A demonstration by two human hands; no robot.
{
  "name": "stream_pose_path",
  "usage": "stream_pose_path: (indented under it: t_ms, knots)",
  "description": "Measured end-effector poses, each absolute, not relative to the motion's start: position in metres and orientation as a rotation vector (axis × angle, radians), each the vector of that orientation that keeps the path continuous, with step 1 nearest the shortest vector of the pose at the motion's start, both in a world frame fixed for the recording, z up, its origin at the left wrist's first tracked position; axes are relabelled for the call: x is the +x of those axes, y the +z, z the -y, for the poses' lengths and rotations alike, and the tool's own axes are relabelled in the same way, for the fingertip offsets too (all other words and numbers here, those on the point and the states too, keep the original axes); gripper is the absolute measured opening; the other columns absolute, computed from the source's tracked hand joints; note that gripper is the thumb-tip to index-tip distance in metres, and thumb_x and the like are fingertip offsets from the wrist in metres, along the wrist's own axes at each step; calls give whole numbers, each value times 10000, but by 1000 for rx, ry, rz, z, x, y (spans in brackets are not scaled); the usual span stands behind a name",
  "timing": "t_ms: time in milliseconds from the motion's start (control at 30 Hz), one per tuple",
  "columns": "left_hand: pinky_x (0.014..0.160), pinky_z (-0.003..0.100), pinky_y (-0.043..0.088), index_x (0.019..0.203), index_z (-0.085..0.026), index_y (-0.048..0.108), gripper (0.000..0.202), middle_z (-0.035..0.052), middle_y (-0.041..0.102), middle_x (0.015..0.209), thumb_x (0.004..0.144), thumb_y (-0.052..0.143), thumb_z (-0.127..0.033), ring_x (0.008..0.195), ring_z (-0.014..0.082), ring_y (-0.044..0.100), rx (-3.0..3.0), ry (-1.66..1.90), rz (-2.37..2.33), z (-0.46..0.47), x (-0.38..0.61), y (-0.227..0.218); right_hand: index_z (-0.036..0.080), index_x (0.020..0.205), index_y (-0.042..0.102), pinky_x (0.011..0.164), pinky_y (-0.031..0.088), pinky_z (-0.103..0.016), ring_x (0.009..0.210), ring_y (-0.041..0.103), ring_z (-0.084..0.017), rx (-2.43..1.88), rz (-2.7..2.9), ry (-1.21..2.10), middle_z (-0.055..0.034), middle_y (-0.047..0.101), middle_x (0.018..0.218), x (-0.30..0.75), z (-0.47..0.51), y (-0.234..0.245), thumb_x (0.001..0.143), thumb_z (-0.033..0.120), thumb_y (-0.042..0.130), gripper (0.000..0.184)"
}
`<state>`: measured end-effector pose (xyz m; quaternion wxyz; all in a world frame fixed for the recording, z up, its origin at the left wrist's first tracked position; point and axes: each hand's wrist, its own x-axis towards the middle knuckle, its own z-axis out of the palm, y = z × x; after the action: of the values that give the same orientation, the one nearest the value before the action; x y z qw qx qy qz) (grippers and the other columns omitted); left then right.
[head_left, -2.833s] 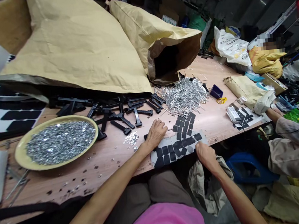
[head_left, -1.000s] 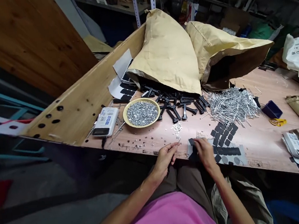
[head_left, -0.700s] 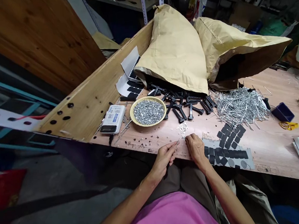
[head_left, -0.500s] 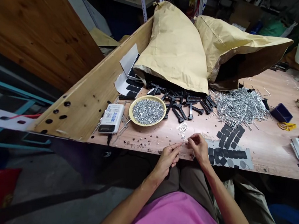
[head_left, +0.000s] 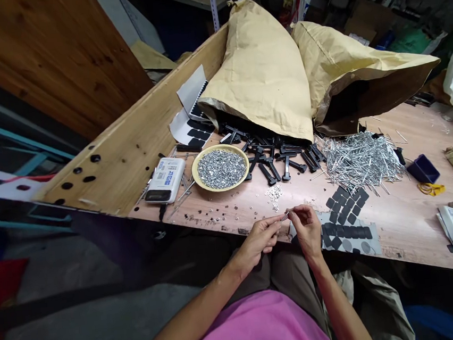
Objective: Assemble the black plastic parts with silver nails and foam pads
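My left hand [head_left: 261, 236] pinches a thin metal rod [head_left: 284, 217] at the front edge of the table. At the rod's tip, my right hand [head_left: 308, 231] has its thumb and forefinger pressed together; whatever sits between them is too small to make out. Just beyond the hands lies a little heap of small nuts or washers [head_left: 273, 192]. A yellow bowl [head_left: 199, 185] full of small metal pieces [head_left: 221, 169] stands to the left. Beside my right hand is a grey sheet [head_left: 372, 246] with black pads [head_left: 347, 231] on it.
Black plastic T-shaped parts [head_left: 286, 168] spill from a large paper sack [head_left: 259, 76]. Another open sack [head_left: 343, 54] lies beside it. To the right are heaped metal rods [head_left: 364, 162] and a dark blue box [head_left: 423, 169]. A white device [head_left: 166, 180] sits left, near the wooden side board [head_left: 135, 141].
My right hand has come to the rod's tip, its fingers now meeting the left fingertips. The left hand keeps its hold, slightly shifted right. The whole view has moved a little.
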<state>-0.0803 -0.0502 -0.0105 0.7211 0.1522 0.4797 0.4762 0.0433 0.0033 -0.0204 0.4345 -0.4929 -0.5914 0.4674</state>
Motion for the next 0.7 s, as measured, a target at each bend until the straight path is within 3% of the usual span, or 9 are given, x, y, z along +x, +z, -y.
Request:
stream_pose_path:
  t_ms: [100, 200, 333, 433, 700]
  knots:
    - [356, 167, 83, 1179, -137, 587, 560, -84, 385, 583, 674, 671, -363, 354, -4, 200, 312, 991, -1008, 50, -83, -9, 213, 829, 603, 750, 523, -330, 773, 657, -178, -1166, 1752, 940, -47, 693, 803, 51, 0, -20, 806, 339, 555, 137]
    - [365, 166, 71, 1220, -156, 565, 583, -97, 329, 552, 695, 662, -391, 364, 6, 190, 403, 990, -1024, 51, -85, -8, 221, 848, 649, 786, 514, -344, 818, 654, -191, -1070, 1941, 846, -66, 701, 840, 61, -1, -16, 835, 321, 520, 164]
    - [368, 163, 79, 1219, -135, 572, 601, -117, 239, 467, 713, 631, -454, 375, 28, 175, 584, 933, -1011, 54, -90, -7, 217, 894, 676, 703, 528, -306, 768, 652, -177, -1103, 1926, 1051, -52, 693, 829, 72, -8, -8, 809, 355, 580, 188]
    - [363, 167, 87, 1198, -127, 589, 608, -118, 252, 438, 699, 630, -472, 373, 32, 166, 657, 870, -967, 53, -94, -3, 217, 787, 706, 610, 515, -274, 676, 637, -165, -1075, 1954, 1222, -38, 682, 734, 80, -13, 1, 770, 417, 626, 217]
    - [378, 185, 117, 1115, -127, 649, 544, -103, 275, 442, 681, 667, -454, 397, 40, 199, 774, 718, -911, 50, -105, 6, 237, 761, 727, 654, 507, -280, 680, 637, -161, -1012, 2044, 1358, -27, 697, 723, 91, -11, 19, 768, 450, 621, 238]
